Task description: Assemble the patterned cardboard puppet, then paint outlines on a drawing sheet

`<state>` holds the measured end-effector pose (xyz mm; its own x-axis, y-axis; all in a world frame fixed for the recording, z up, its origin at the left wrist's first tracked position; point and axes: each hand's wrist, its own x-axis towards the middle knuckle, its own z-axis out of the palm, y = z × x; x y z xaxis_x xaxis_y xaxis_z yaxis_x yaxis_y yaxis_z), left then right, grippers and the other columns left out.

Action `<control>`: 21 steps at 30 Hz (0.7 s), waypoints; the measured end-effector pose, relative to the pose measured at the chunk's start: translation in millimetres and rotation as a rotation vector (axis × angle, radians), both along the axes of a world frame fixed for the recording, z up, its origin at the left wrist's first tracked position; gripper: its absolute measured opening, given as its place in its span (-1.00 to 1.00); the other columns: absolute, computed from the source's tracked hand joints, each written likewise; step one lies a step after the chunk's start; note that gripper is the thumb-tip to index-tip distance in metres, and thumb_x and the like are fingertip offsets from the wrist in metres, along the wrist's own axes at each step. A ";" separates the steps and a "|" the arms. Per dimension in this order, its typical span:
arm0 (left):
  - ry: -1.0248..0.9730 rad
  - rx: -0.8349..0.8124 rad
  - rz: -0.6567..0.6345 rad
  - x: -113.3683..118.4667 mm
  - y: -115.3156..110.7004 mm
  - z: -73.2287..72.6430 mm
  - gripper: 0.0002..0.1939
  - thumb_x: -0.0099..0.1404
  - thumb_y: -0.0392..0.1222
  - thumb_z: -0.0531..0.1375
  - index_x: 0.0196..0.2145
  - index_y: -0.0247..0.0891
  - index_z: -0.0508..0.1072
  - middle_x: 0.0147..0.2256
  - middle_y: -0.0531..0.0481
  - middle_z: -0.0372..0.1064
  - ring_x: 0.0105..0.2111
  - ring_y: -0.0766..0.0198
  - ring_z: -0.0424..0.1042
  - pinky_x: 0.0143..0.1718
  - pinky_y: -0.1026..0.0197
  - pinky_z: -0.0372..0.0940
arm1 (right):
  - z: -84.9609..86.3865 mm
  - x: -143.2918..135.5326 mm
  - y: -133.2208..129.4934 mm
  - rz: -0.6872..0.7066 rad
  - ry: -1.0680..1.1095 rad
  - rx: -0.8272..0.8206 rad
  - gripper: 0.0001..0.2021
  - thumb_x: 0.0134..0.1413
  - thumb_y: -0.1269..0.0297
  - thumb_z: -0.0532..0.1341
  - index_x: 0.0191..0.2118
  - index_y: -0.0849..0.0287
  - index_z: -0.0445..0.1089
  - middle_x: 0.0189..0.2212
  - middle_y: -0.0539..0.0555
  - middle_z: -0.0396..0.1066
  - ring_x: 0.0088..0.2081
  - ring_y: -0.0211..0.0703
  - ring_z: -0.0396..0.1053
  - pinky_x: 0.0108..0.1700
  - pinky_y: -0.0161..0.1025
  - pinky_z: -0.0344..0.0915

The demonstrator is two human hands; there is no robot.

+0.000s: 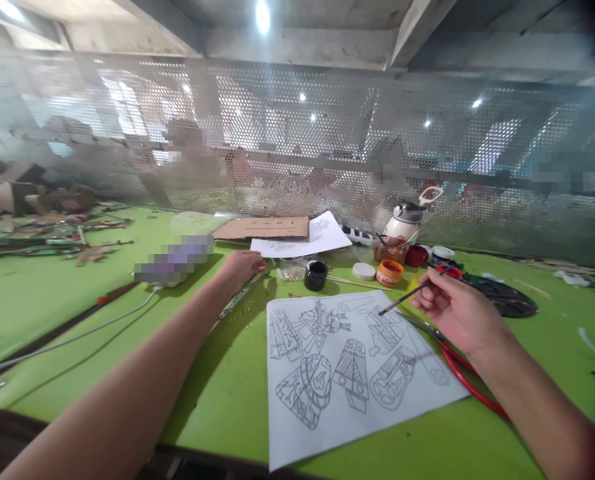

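Note:
My right hand [450, 303] pinches a thin paintbrush [402, 299], its dark tip over the upper right of a white sheet with black line drawings [327, 420]. The drawings are uncoloured outlines of patterned shapes. Red-handled scissors [470, 373] lie under my right hand, beside the sheet's right edge. My left hand [244, 268] is stretched forward with its fingers curled, close to another printed sheet [327, 233] and at the far end of a narrow patterned strip [234, 300]. What its fingers hold, if anything, is hidden.
An open black paint jar [316, 275], an orange jar [390, 273] and a white lid [364, 271] stand behind the sheet. Farther back are a white bottle [400, 220] and a piece of cardboard [267, 228]. A dark palette [507, 297] lies right; a cable [77, 348] crosses left.

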<state>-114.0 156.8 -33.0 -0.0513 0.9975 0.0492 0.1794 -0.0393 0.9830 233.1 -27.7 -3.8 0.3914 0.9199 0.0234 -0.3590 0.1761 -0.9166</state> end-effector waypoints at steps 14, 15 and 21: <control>1.557 0.723 -0.107 43.8 -11.4 29.1 -0.75 0.24 -0.21 0.12 -0.19 -0.37 0.50 -0.13 -0.28 0.35 -0.07 -0.03 0.26 -0.09 0.02 0.17 | -1.9 0.5 2.3 0.008 0.068 -0.004 -0.77 -0.21 0.21 0.42 -0.55 0.24 0.42 -0.72 -0.05 0.19 -0.61 -0.35 0.16 -0.52 -0.35 0.29; 1.566 0.734 -0.122 48.7 -7.6 25.2 -0.76 0.24 -0.23 0.12 -0.20 -0.38 0.51 -0.14 -0.28 0.35 -0.06 -0.03 0.25 -0.09 0.03 0.16 | -1.6 0.9 2.4 0.008 0.072 -0.001 -0.78 -0.21 0.22 0.42 -0.56 0.24 0.42 -0.72 -0.05 0.19 -0.61 -0.36 0.16 -0.52 -0.35 0.29; 1.567 0.783 -0.191 55.5 6.8 6.8 -0.77 0.22 -0.39 0.07 -0.28 -0.42 0.53 -0.21 -0.29 0.37 -0.09 -0.02 0.25 -0.14 0.04 0.14 | 1.4 5.8 2.9 -0.012 0.084 0.014 -0.79 -0.19 0.24 0.40 -0.57 0.24 0.41 -0.72 -0.06 0.17 -0.60 -0.36 0.14 -0.52 -0.35 0.29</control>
